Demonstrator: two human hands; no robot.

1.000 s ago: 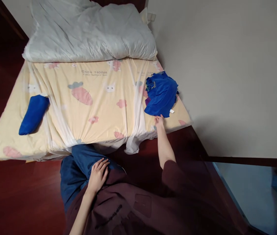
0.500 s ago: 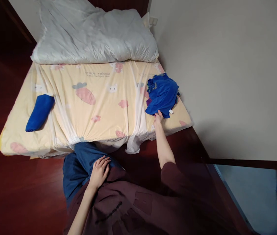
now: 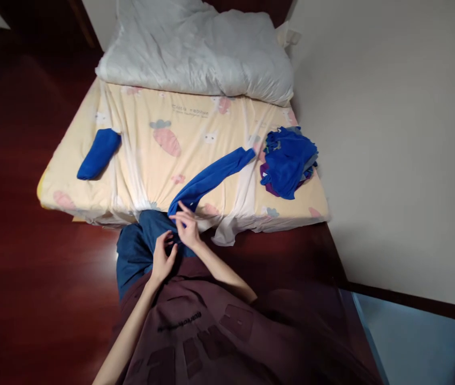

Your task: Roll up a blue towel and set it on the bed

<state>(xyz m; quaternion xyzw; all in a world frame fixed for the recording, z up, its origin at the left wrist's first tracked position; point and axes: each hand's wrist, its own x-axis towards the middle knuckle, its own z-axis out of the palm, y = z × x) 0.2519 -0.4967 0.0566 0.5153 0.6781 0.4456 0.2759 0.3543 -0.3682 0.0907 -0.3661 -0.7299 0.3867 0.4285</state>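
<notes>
A long blue garment point(image 3: 215, 174) trails across the bed from my right hand point(image 3: 188, 226), whose fingers pinch its near end by the mattress edge. Its exact kind is not clear. Close by, my left hand point(image 3: 164, 258) rests over my lap with curved fingers and the thumb apart, holding nothing. To the right lies a crumpled pile of blue clothes point(image 3: 289, 163), with some purple and grey cloth showing at its edges. A smooth, folded blue bundle point(image 3: 99, 154) sits alone on the left part of the bed.
The mattress has a yellow carrot-and-rabbit sheet point(image 3: 131, 160) with sheer white cloth point(image 3: 247, 192) gathered in strips over it. A bulky white quilt point(image 3: 195, 53) fills the far end. A pale wall point(image 3: 372, 133) borders the right side; dark red floor point(image 3: 30, 267) lies left.
My right hand has drawn one blue garment from the pile leftward to my lap, stretching it over the sheet. My left hand has lifted and curled its fingers. The view has shifted left.
</notes>
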